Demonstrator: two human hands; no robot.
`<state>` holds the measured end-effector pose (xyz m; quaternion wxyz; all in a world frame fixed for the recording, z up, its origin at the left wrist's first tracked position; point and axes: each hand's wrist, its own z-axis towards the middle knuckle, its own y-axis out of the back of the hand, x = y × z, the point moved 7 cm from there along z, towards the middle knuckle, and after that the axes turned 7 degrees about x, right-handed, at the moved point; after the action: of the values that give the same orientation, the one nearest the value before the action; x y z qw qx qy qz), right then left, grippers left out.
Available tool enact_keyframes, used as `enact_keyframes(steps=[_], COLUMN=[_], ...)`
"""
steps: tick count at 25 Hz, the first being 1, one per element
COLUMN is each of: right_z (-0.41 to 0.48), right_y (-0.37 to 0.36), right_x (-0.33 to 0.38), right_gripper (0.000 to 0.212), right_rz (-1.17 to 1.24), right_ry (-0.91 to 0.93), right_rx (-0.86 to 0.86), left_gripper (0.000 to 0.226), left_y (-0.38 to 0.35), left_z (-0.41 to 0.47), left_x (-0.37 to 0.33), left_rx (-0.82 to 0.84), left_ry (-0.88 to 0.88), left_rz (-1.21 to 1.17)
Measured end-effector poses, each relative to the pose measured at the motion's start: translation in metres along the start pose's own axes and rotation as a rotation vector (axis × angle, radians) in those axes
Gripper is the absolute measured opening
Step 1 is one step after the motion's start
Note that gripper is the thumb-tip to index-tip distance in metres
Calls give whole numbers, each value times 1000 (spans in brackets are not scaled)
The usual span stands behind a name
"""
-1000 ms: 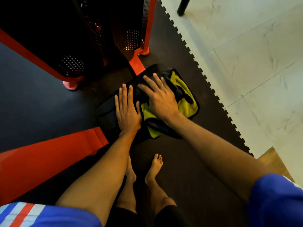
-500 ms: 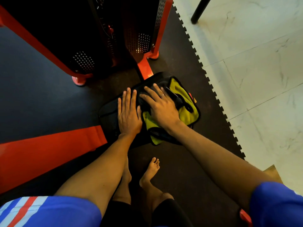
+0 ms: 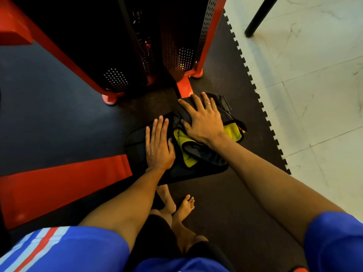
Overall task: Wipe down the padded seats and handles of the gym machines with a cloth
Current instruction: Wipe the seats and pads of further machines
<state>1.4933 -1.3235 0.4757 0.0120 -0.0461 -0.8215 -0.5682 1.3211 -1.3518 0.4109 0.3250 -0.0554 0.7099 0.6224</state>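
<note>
A small black padded seat of a red-framed gym machine sits low in the middle of the view. A yellow and dark grey cloth lies spread on its right half. My right hand presses flat on the cloth with fingers spread, near the seat's far end. My left hand rests flat on the bare padding beside the cloth, fingers straight and together. Part of the cloth is hidden under my right palm.
The red machine frame runs off to the left, and the perforated black weight-stack housing stands just beyond the seat. My bare feet stand on dark rubber matting. White tiled floor and a black leg lie to the right.
My right hand has slid the cloth farther away along the seat, toward the machine's upright. My left hand has stayed flat on the padding.
</note>
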Motion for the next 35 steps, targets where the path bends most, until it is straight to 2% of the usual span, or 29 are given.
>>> enact_keyframes(steps=[2,5,8,11,14,17,21,24,27,29,32,35], right_z=[24,58,69,56,42,58,94,92,75,74,94,93], right_y=[8,14,23,30,35,32,2,9,28,30,13,-4], right_x=[16,38,31,3,-7,18,65,49,-2,-10,31,73], right_gripper=[63,53,57,65,64,59,61,66,59,56,53,53], right_rz=[-35,-84,-114,-64,-56,-180,-217,-217,-109,-76,-124,-154], right_ry=[73,123,154,143,144,197,244,257,222,233,317,391], right_rx=[26,199,315,325,289,325,548,531,478,503,571,524], left_gripper=[69,68,67,65,65,66,76,74,65,63,62,66], left_y=[-1,-5,-3,0,1,1,-2,3,5,6,5,4], left_z=[2,1,1,4,1,2,-1,-3,-4,-6,-10,-16], left_x=[1,5,3,2,0,2,9,10,11,11,15,21], left_rx=[2,-7,-2,19,25,4,-46,-43,-36,-40,-63,-79], left_ry=[-7,4,16,13,28,30,90,154,228,263,349,438], left_rz=[-1,3,-10,-26,-47,-65,-82,-60,-52,-35,-4,27])
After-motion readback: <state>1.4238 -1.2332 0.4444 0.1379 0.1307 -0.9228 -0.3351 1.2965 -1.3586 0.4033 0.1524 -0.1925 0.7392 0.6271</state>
